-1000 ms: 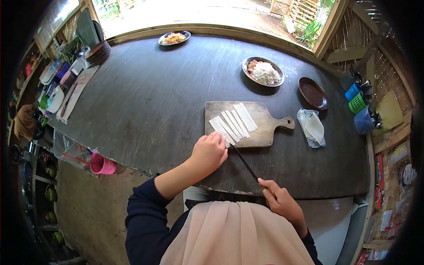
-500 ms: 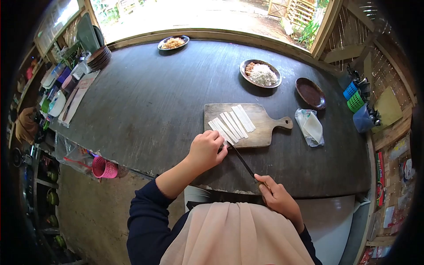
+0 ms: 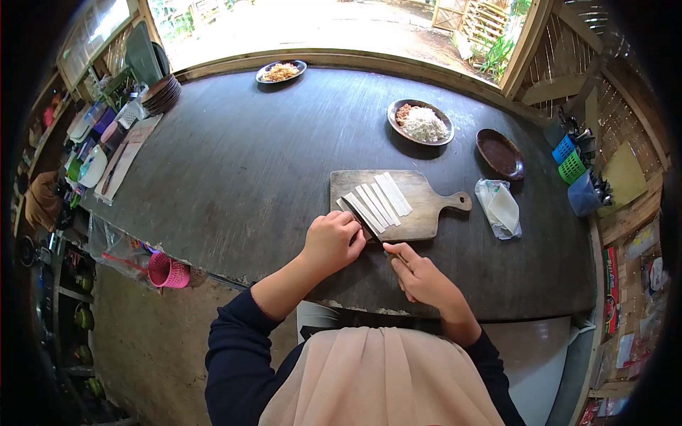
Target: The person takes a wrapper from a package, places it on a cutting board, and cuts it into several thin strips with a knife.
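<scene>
A wooden cutting board [image 3: 419,206] lies on the dark table, its handle to the right. Several pale flat strips [image 3: 392,194] rest side by side on it. My left hand [image 3: 332,238] is closed over the board's lower left corner, its fingertips pressing on the pale sheet at the left end of the strips. My right hand [image 3: 423,277] grips a knife [image 3: 361,219] by its handle at the board's lower edge. The blade lies along the left side of the strips, right beside my left fingertips.
Behind the board stands a plate [image 3: 420,142] of white powder and reddish food. An empty brown dish [image 3: 500,153] and a plastic packet [image 3: 498,208] are at the right, near baskets of utensils [image 3: 570,167]. Another food plate [image 3: 281,72] sits far back; stacked plates [image 3: 162,94] stand left.
My right hand has moved up and left with the knife, and the blade now reaches further over the board, along the strips. My left hand has stayed nearly in place.
</scene>
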`<action>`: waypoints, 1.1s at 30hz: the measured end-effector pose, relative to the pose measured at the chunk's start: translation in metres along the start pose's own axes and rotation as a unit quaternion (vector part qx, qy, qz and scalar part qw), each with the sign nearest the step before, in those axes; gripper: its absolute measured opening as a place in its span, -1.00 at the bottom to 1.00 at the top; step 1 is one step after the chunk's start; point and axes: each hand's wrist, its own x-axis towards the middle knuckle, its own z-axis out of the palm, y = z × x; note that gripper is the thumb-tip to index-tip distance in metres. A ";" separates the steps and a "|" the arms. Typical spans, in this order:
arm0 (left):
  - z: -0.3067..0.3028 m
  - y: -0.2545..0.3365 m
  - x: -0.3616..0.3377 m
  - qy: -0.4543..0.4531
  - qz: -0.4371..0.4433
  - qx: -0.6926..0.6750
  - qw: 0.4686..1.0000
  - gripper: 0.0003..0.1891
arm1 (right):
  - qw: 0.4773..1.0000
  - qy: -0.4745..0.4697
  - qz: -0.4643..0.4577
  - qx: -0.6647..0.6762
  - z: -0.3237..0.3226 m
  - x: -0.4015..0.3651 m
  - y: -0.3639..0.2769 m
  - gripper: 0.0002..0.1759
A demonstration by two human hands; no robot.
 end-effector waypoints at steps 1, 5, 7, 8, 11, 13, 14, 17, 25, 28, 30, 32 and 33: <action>0.000 -0.001 0.001 -0.006 -0.002 -0.004 1.000 -0.87 | 1.000 -0.009 -0.004 0.006 -0.004 0.003 -0.003 -0.60; -0.004 -0.009 0.003 -0.021 0.012 -0.022 0.999 -0.90 | 0.998 0.021 -0.034 0.041 -0.023 0.013 -0.006 -0.55; -0.007 -0.013 0.003 -0.029 0.016 -0.041 0.999 -0.91 | 0.995 0.060 -0.034 0.074 -0.033 0.017 -0.012 -0.56; -0.008 -0.016 0.004 -0.038 0.021 -0.062 0.997 -0.91 | 0.996 0.071 -0.048 0.039 -0.043 0.020 -0.013 -0.57; -0.006 -0.024 0.005 -0.050 0.049 -0.074 0.995 -0.90 | 0.993 0.100 -0.036 -0.047 -0.069 0.034 -0.020 -0.54; -0.001 -0.032 0.007 -0.057 0.046 -0.092 0.993 -0.90 | 0.971 0.140 -0.085 -0.176 -0.083 0.053 -0.013 -0.49; 0.002 -0.034 0.008 -0.063 0.040 -0.112 0.991 -0.89 | 0.977 0.137 -0.041 -0.160 -0.085 0.050 -0.031 -0.50; 0.002 -0.036 0.010 -0.069 0.048 -0.127 0.988 -0.87 | 0.956 0.154 -0.115 -0.220 -0.092 0.087 -0.007 -0.52; 0.009 -0.032 0.018 -0.006 0.022 -0.109 0.994 -0.81 | 0.946 0.126 -0.190 -0.231 -0.073 0.125 0.010 -0.52; 0.009 -0.033 0.020 0.003 0.004 -0.107 0.994 -0.81 | 0.957 0.128 -0.159 -0.207 -0.070 0.126 0.009 -0.51; 0.009 -0.034 0.020 0.003 -0.003 -0.108 0.994 -0.80 | 0.960 0.121 -0.137 -0.214 -0.070 0.127 0.009 -0.51; 0.009 -0.035 0.020 0.020 -0.021 -0.091 0.995 -0.82 | 0.966 0.114 -0.127 -0.194 -0.070 0.125 0.007 -0.52; 0.010 -0.035 0.019 0.022 -0.023 -0.093 0.995 -0.82 | 0.972 0.108 -0.117 -0.172 -0.069 0.123 0.004 -0.52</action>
